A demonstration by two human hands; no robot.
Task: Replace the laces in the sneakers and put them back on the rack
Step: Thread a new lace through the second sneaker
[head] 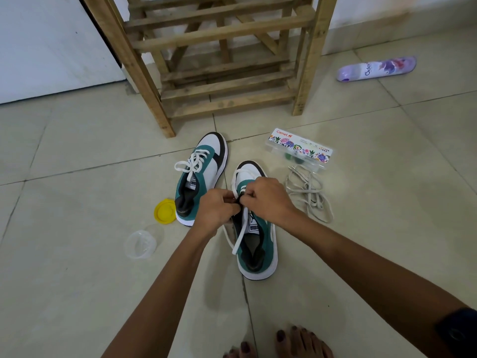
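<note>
Two green, white and black sneakers stand on the tiled floor [77, 151], just in front of the wooden rack [222, 60]. The left sneaker [204, 174] carries a white lace already tied in a bow, and a small black mark is printed on its tongue label. The right sneaker [254, 236] is nearer to the person, and the same black mark shows on its tongue.

Both hands meet over the middle of the right sneaker. The left hand [216, 210] has its fingers curled and pinches the white lace [240, 236] at the eyelets. The right hand [268, 200] also pinches this lace with curled fingers, close against the left hand. One loose end of the lace hangs down over the shoe opening.

Just right of the right sneaker lies a heap of old beige laces [309, 195]. Behind the heap is a clear plastic box [299, 151] with a flowered label where "Camel" can be read. Well apart, toward the right wall, lies a purple spray can [376, 68] with the letters "Odo" visible.

A yellow lid [165, 211] touches the heel of the left sneaker, and a clear round container [140, 244] lies near it. Open floor remains on the left side and toward the near edge, where bare toes [291, 342] show.
</note>
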